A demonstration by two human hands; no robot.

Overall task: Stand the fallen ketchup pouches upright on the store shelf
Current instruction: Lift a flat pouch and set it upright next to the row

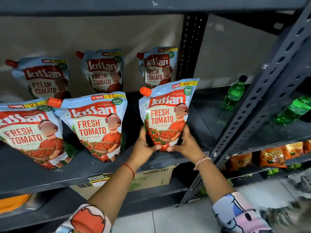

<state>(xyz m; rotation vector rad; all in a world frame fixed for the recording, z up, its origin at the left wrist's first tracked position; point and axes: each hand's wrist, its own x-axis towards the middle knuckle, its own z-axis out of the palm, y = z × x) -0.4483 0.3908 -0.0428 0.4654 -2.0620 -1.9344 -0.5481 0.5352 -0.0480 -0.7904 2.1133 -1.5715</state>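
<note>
- Patterned sleeves point(235, 214) lowest in view, two bare forearms reaching up to the shelf point(50, 179).
- Left hand point(144, 145) and right hand point(186, 142) both curled shut around the base of one ketchup pouch point(168, 113), thumbs meeting on its front, fingers wrapped behind.
- Pouch held at the front right of the shelf, upright with a slight tilt, orange cap point(145, 91) at top left; cannot tell whether its bottom rests on the shelf or hangs just above it.
- Step in hand, by judgement: seating this pouch upright, near the end of the job.
- Next move likely calls for pressing the gusset flat on the shelf, squaring the pouch, then easing both hands off without tipping it.
- Count of ketchup pouches: six in all — three in the back row, three in front including the held one; none seen lying flat, though the front left pair lean.
- Count of green bottles point(234, 95) in the bay to the right: two.
</note>
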